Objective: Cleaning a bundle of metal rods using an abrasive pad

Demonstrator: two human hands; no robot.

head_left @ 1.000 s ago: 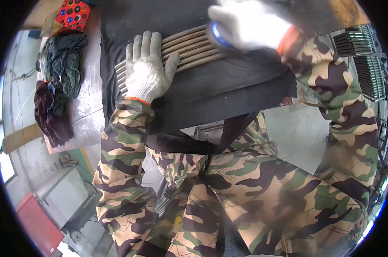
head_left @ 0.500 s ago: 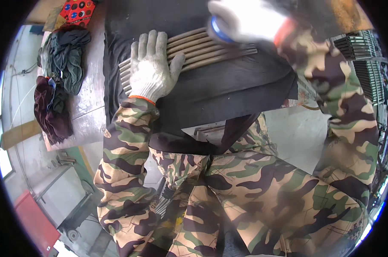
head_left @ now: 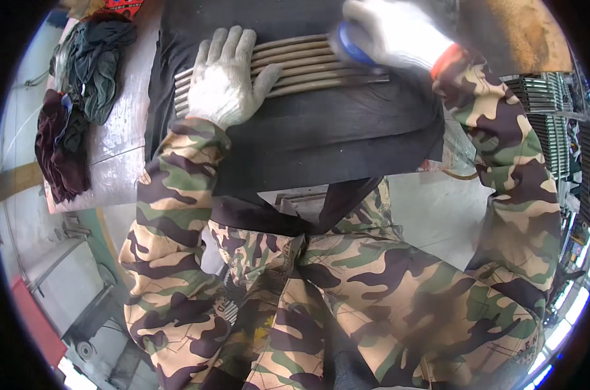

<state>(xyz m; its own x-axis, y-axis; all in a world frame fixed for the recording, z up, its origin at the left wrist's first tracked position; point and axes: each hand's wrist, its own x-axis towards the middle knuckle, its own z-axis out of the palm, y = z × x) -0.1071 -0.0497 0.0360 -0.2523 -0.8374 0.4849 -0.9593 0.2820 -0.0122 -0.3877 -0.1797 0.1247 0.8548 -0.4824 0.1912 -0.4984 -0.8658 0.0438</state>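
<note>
Several slim metal rods (head_left: 301,70) lie side by side in a row on a black cloth (head_left: 295,140). My left hand (head_left: 223,78), in a white knitted glove with an orange cuff, rests flat across their left part, fingers stretched out and thumb spread. Over their right part, my gloved right hand (head_left: 392,32) is closed round a blue, round-edged object (head_left: 353,45). That object sits against or just above the rods; motion blur and the glove hide its kind. The rods' right ends partly show beyond it.
Crumpled dark green cloths (head_left: 100,65) and a maroon cloth (head_left: 61,153) lie on the metal tabletop (head_left: 129,123) at left. A red printed sheet (head_left: 122,8) shows behind them. A brown, worn board (head_left: 529,36) is at far right, with stacked metal parts (head_left: 545,143) below it.
My right hand and the blue object have shifted slightly right along the rods. My left hand stays flat on them. The whole view has shifted a little.
</note>
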